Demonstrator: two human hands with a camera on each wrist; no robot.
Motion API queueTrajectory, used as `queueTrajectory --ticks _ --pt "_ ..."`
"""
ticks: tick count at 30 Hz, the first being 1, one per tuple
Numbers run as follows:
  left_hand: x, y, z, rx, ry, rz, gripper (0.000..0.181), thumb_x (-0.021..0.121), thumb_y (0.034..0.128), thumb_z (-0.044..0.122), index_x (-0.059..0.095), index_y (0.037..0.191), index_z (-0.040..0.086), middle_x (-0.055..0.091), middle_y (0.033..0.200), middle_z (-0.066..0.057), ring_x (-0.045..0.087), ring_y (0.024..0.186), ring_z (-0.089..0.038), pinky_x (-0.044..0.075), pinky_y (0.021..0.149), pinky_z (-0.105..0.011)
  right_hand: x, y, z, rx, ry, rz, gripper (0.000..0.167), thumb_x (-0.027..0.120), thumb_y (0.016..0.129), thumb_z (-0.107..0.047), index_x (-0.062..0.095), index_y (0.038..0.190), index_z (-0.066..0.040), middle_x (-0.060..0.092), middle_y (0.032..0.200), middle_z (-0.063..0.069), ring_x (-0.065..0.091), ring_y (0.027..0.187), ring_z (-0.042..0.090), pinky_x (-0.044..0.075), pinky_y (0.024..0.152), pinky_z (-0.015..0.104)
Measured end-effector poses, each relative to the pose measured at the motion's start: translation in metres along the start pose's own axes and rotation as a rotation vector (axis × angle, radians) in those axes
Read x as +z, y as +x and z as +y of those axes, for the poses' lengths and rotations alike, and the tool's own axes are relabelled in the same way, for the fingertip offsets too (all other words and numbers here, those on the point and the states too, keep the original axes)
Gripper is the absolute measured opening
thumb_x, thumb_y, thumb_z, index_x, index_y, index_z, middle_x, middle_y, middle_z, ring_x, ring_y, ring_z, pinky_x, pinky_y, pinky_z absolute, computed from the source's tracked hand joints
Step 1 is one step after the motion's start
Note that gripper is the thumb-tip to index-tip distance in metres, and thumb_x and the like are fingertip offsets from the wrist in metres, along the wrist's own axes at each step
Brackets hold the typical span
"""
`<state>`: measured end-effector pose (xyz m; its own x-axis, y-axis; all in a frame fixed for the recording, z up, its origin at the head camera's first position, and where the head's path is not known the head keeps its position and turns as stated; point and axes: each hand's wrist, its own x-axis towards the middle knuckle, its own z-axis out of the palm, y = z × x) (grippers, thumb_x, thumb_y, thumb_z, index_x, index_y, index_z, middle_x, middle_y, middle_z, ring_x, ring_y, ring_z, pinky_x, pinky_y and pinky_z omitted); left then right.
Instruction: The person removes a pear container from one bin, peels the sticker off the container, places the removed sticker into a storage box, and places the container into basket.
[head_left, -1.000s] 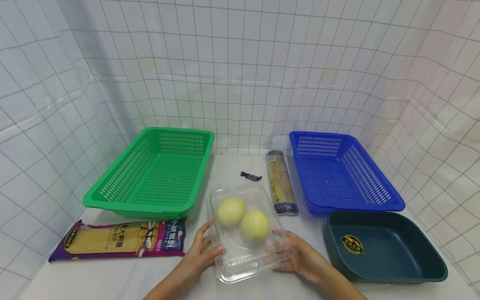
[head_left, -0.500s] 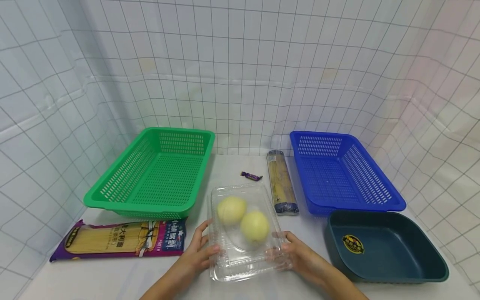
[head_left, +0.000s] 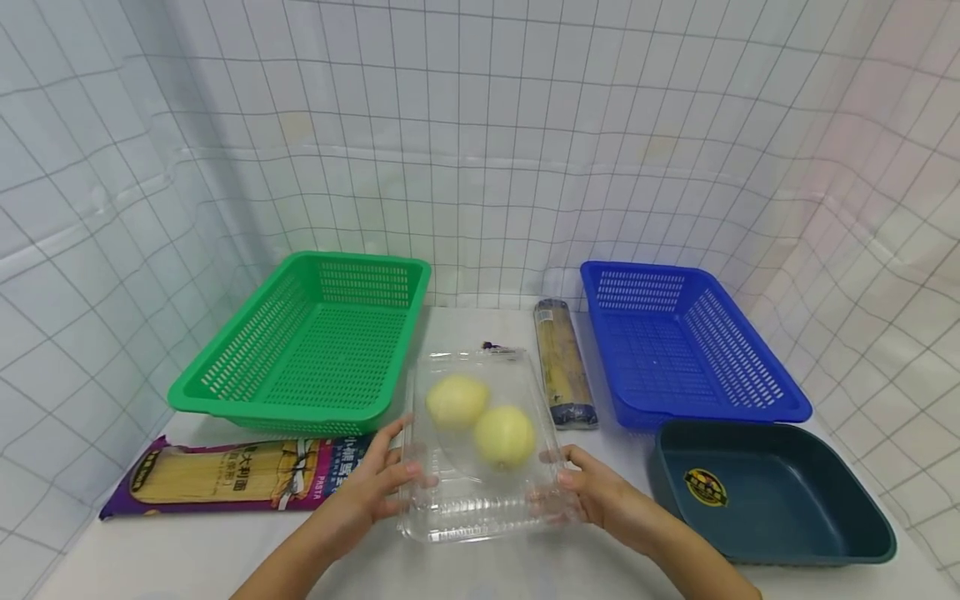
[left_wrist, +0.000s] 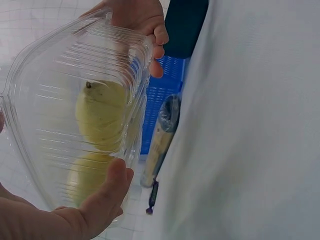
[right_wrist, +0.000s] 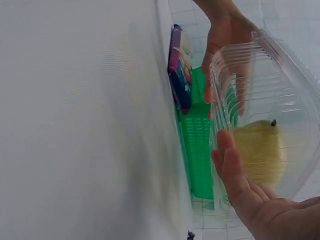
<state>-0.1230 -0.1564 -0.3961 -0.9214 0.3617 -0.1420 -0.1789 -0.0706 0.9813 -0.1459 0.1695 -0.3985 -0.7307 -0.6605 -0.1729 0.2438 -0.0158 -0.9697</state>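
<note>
A clear plastic clamshell box (head_left: 480, 507) is held above the table between my two hands. Inside it lie two pale yellow fruits, one pear (head_left: 457, 402) at the left and another pear (head_left: 505, 437) beside it; a short dark stem shows in the left wrist view. My left hand (head_left: 369, 490) grips the box's left side, its thumb (left_wrist: 107, 197) on the near wall. The opposite side is gripped by my right hand (head_left: 603, 498), and some of its fingers show through the plastic. In the right wrist view, the box (right_wrist: 280, 95) looks closed.
Behind stand a green basket (head_left: 330, 354) at left and a blue basket (head_left: 648, 350) at right. A dark green tub (head_left: 780, 492) sits front right. A purple pasta bag (head_left: 225, 475) lies left, a noodle pack (head_left: 562, 367) by the blue basket. The box partly hides a wrapped candy (head_left: 491, 345).
The box has risen and shifted slightly left and away from me, with both hands on it. It now covers most of the candy, and my left hand overlaps the pasta bag's end.
</note>
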Motion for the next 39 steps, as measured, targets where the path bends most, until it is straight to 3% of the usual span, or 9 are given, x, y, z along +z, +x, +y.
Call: queueTrajectory --ticks 10,18,23,27,30,34,39 --pt "-0.012 -0.010 0.033 -0.039 0.042 0.037 0.078 0.050 0.0952 0.026 0.000 0.155 0.017 0.022 0.150 -0.031 0.058 0.116 -0.032 0.052 0.086 -0.044 0.018 0.010 -0.027 0.017 -0.046 -0.002 0.072 0.047 0.099 -0.039 0.018 0.145 0.009 0.054 0.130 0.028 0.058 0.118 0.032 0.050 0.093 0.039" --pt "-0.029 -0.010 0.056 -0.012 0.053 0.014 0.073 0.044 0.1004 0.023 -0.003 0.156 0.015 0.016 0.154 -0.031 0.061 0.112 -0.034 0.054 0.083 -0.043 0.036 0.023 -0.052 0.018 -0.069 0.030 0.069 0.051 0.098 -0.036 0.021 0.140 0.010 0.053 0.130 0.032 0.062 0.112 0.034 0.052 0.090 0.042" --pt "-0.047 -0.011 0.067 0.037 0.109 -0.031 0.073 0.042 0.1015 0.030 -0.004 0.156 0.014 0.018 0.153 -0.032 0.061 0.114 -0.033 0.052 0.088 -0.046 0.047 0.033 -0.067 0.029 -0.072 0.062 0.068 0.056 0.095 -0.037 0.025 0.136 0.008 0.042 0.138 0.033 0.064 0.106 0.035 0.052 0.089 0.044" --pt "-0.063 -0.012 0.072 0.097 0.138 -0.058 0.071 0.039 0.1025 0.033 -0.005 0.156 0.014 0.024 0.150 -0.031 0.062 0.112 -0.025 0.056 0.072 -0.041 0.056 0.042 -0.078 0.027 -0.086 0.077 0.062 0.059 0.093 -0.037 0.031 0.128 0.006 0.053 0.124 0.030 0.065 0.102 0.035 0.052 0.089 0.044" --pt "-0.074 -0.013 0.075 0.137 0.124 -0.057 0.071 0.039 0.1023 0.034 -0.003 0.156 0.015 0.034 0.146 -0.025 0.064 0.109 -0.021 0.057 0.068 -0.041 0.060 0.050 -0.083 0.023 -0.098 0.070 0.062 0.060 0.092 -0.038 0.032 0.127 0.005 0.057 0.119 0.028 0.065 0.101 0.035 0.052 0.089 0.042" --pt "-0.088 -0.015 0.078 0.176 0.111 -0.059 0.068 0.038 0.1026 0.032 0.000 0.156 0.014 0.045 0.138 -0.012 0.064 0.107 -0.023 0.055 0.078 -0.045 0.065 0.062 -0.088 0.007 -0.108 0.038 0.063 0.060 0.092 -0.039 0.032 0.128 0.005 0.057 0.120 0.030 0.065 0.101 0.036 0.051 0.090 0.042" --pt "-0.104 -0.019 0.084 0.191 0.176 -0.055 0.065 0.033 0.1034 0.032 0.001 0.157 0.014 0.044 0.139 -0.012 0.064 0.108 -0.026 0.054 0.083 -0.043 0.072 0.079 -0.092 -0.009 -0.105 0.013 0.062 0.058 0.092 -0.039 0.035 0.128 0.005 0.054 0.123 0.029 0.066 0.101 0.036 0.052 0.089 0.041"
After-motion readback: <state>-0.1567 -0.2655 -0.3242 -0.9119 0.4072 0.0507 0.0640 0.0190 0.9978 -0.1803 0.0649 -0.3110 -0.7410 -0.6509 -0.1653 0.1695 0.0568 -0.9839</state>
